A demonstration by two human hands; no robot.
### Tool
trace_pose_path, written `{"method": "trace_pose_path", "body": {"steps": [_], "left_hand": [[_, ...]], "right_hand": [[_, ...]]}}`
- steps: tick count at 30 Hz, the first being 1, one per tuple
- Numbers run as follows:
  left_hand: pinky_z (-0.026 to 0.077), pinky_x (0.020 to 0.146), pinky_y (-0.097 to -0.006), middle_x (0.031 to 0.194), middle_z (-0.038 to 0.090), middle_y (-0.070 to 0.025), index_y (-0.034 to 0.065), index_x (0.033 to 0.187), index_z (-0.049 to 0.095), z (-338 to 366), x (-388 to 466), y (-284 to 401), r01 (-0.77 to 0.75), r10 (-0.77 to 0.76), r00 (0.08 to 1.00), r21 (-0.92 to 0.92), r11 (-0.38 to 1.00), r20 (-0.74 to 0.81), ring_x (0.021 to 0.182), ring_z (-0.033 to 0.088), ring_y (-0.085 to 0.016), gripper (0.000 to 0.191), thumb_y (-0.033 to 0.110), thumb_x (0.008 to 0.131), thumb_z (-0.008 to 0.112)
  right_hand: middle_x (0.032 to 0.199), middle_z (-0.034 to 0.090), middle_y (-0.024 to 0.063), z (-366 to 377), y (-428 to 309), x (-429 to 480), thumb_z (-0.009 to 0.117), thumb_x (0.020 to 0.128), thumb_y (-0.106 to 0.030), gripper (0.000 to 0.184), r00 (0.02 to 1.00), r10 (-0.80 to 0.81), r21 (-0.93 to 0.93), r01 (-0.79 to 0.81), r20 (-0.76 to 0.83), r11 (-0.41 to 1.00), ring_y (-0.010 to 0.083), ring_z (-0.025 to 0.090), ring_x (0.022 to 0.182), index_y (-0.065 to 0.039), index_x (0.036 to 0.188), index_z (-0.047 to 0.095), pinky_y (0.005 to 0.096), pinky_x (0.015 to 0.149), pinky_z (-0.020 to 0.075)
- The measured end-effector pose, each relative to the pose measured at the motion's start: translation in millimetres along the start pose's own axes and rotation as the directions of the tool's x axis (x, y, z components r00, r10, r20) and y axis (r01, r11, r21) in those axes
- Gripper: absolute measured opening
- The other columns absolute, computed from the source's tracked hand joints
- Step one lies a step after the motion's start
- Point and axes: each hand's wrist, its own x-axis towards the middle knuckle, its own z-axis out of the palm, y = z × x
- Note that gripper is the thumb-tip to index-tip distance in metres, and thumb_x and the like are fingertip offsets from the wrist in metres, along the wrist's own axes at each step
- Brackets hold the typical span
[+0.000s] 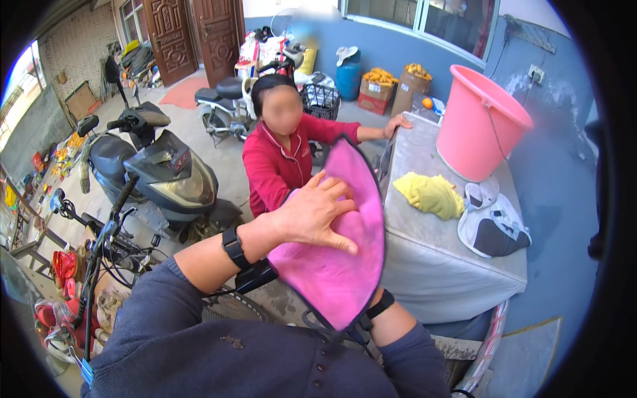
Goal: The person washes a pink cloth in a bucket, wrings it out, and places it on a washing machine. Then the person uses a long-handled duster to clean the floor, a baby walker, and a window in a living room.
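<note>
A pink cloth item (343,278) with black edging is spread in front of my chest. My left hand (318,211) lies across its upper face, thumb spread and fingers bent against the fabric. My right forearm (390,318) comes up from below at the right, and the cloth hides the hand itself. Both wrists wear black bands. Just beyond the cloth, a person in a red top (273,164) faces me. That person's hand (398,124) rests on the corner of a grey-covered box-shaped stand (423,234).
On the grey cover are a pink bucket (480,124), a yellow cloth (430,194) and a grey-and-white shoe-like item (492,229). A motor scooter (169,169) and a bicycle handlebar (112,219) stand at left. Boxes of corn (375,92) sit by the blue wall.
</note>
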Motion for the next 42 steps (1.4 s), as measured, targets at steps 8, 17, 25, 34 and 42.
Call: {"method": "trace_pose_path", "body": {"steps": [8,17,25,34,42], "left_hand": [[0.032,0.104,-0.0408,0.125,0.053,-0.0121,0.0068,0.123,0.053,-23,66,19,-0.389,-0.56,0.81,-0.874,-0.29,-0.174,0.12,0.047,-0.025,0.064,0.059,0.093,0.03],[0.041,0.099,-0.0485,0.133,0.043,-0.0235,0.0031,0.134,0.038,7,119,19,-0.481,-0.531,0.799,-0.83,-0.283,-0.282,0.123,0.044,-0.034,0.059,0.045,0.093,0.04],[0.036,0.101,-0.041,0.136,0.038,-0.0134,0.0048,0.127,0.046,2,115,9,-0.458,-0.397,0.661,-0.761,0.458,-0.637,0.126,0.035,-0.027,0.047,0.032,0.088,0.044],[0.044,0.071,-0.0326,0.084,0.058,-0.0125,0.0026,0.08,0.059,-58,58,-66,-0.362,-0.168,0.6,-0.453,0.815,-0.782,0.077,0.055,-0.022,0.027,0.022,0.088,0.044],[0.046,0.088,-0.0324,0.106,0.059,-0.0143,-0.0025,0.122,0.046,31,-27,-172,-0.14,-0.764,0.58,-0.958,0.249,-0.284,0.097,0.058,-0.022,0.037,0.024,0.099,0.036]], "right_hand": [[0.133,0.043,0.0118,-21,-51,15,0.047,0.094,-0.036,0.055,0.894,-0.245,-0.705,0.447,0.375,0.551,0.0278,0.042,0.121,-0.006,0.137,0.031,0.037,0.104,0.0321],[0.13,0.046,0.0085,-33,-70,21,0.045,0.098,-0.022,0.042,0.973,-0.077,0.136,0.048,0.217,0.99,0.0207,0.046,0.116,-0.002,0.134,0.037,0.0324,0.1,0.0374],[0.121,0.052,0.0053,-25,-82,17,0.047,0.096,-0.019,0.036,0.977,0.145,0.182,-0.173,0.157,0.968,0.0175,0.052,0.106,-0.001,0.127,0.045,0.0307,0.09,0.0452],[0.123,0.049,0.0081,26,-78,143,0.051,0.091,-0.018,0.038,0.986,-0.083,0.121,0.066,0.143,0.991,0.0214,0.048,0.11,-0.002,0.125,0.047,0.034,0.093,0.0416],[0.125,0.047,0.0106,103,29,255,0.054,0.085,-0.016,0.041,0.967,-0.026,-0.268,0.096,0.254,0.959,0.0249,0.045,0.113,-0.003,0.124,0.049,0.037,0.095,0.0383]]}}
